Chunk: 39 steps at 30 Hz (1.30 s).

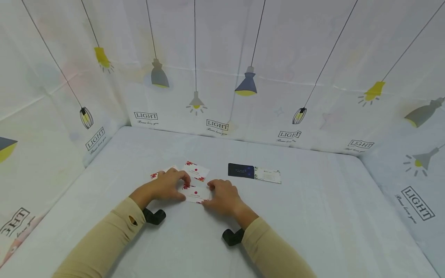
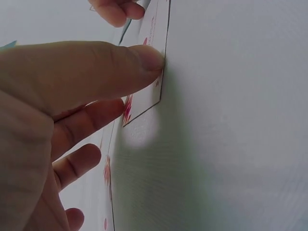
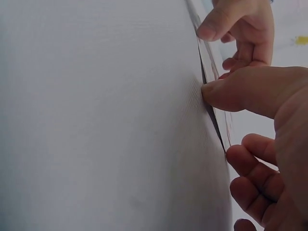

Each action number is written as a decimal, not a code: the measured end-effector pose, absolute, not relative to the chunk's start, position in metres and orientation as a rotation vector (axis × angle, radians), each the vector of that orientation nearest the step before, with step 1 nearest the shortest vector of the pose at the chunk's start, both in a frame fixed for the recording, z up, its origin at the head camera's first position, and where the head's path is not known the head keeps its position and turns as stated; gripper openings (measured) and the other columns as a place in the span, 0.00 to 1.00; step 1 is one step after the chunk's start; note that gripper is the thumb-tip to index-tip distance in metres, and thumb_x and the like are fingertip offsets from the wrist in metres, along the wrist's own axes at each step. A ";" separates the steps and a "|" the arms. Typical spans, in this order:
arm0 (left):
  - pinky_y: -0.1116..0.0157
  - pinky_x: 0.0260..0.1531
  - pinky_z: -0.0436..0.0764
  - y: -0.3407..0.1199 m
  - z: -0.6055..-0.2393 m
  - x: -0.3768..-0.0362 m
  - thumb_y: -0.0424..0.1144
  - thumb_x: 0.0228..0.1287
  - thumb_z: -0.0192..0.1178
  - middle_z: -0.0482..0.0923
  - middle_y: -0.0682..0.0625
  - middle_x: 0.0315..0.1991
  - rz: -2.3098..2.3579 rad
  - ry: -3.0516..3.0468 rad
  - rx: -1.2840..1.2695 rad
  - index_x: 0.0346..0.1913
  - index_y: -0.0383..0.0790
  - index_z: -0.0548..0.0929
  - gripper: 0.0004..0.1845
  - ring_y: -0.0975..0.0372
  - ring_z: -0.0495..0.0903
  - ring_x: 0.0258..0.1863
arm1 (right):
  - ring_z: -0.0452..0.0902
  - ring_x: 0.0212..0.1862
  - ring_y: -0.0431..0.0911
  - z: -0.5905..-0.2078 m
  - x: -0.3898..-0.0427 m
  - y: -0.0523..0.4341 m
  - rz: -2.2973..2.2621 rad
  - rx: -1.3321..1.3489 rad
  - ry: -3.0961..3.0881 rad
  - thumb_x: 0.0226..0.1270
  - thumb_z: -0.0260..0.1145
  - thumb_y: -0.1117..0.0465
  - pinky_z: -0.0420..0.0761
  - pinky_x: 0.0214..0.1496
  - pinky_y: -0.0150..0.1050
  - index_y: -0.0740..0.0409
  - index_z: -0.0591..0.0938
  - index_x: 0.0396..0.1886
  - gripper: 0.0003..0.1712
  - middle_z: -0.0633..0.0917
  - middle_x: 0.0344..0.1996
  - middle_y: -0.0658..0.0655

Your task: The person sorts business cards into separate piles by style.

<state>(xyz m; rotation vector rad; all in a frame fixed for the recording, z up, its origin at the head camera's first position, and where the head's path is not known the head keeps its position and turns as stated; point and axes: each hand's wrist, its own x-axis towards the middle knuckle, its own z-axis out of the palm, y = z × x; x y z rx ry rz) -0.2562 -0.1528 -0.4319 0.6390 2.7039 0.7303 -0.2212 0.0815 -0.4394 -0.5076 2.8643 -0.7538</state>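
Observation:
A white business card with red floral print lies between the two hands in the head view. My left hand holds its left end, thumb on the near edge and bent index finger at the far edge. At the other end, my right hand grips the card between thumb and fingers. The right wrist view has the right thumb at the near edge, with a thin dark gap under the card. Just behind lies a second such card. A third red-printed card is partly hidden by the left hand.
To the right, a dark blue-black card lies end to end with a white card with leaf print. The white-covered table meets a fabric backdrop with printed lamps. Black wrist mounts sit near the tabletop.

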 end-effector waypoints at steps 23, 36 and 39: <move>0.48 0.53 0.62 -0.134 -0.433 -0.254 0.46 0.53 0.74 0.74 0.51 0.59 0.819 2.736 0.674 0.50 0.56 0.76 0.22 0.52 0.64 0.61 | 0.69 0.64 0.55 -0.435 -0.219 0.112 -0.905 -0.549 2.886 0.61 0.74 0.52 0.66 0.67 0.56 0.60 0.76 0.65 0.35 0.79 0.59 0.58; 0.47 0.57 0.60 -0.121 -0.436 -0.264 0.45 0.55 0.73 0.75 0.51 0.57 0.801 2.748 0.708 0.52 0.53 0.77 0.22 0.53 0.66 0.62 | 0.73 0.55 0.52 -0.441 -0.227 0.121 -0.952 -0.529 2.893 0.61 0.74 0.55 0.73 0.60 0.50 0.62 0.76 0.62 0.32 0.79 0.55 0.59; 0.46 0.59 0.59 -0.117 -0.435 -0.268 0.44 0.56 0.73 0.76 0.50 0.58 0.806 2.751 0.721 0.53 0.51 0.77 0.22 0.53 0.65 0.64 | 0.73 0.55 0.53 -0.440 -0.230 0.123 -0.966 -0.525 2.905 0.61 0.74 0.56 0.74 0.59 0.49 0.63 0.76 0.62 0.32 0.79 0.55 0.59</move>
